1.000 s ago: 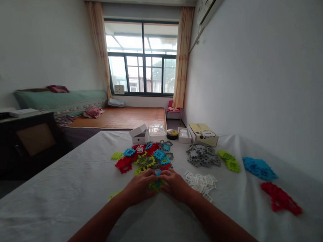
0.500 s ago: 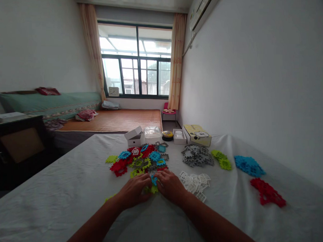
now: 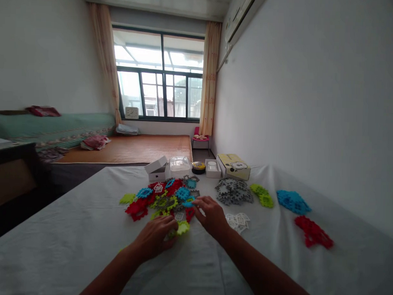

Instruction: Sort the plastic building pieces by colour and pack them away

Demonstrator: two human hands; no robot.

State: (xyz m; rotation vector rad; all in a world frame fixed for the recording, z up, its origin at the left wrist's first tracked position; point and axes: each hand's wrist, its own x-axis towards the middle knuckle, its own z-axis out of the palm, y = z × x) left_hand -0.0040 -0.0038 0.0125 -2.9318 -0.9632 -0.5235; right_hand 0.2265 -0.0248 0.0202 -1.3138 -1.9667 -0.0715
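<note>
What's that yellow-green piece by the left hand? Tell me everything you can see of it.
The yellow-green piece looks like plastic, bright, with a notched edge. It sticks out to the right of the left hand, whose fingers cover part of it and seem to grip it. It sits at the near edge of the mixed heap. Whether it touches the white cloth is unclear.

Head camera: forward over table (image 3: 77, 229), facing window (image 3: 158, 73).

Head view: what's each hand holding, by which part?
Left hand: lime-green toothed plastic piece, by its left edge. Right hand: at a blue toothed plastic piece; hold unclear.
</note>
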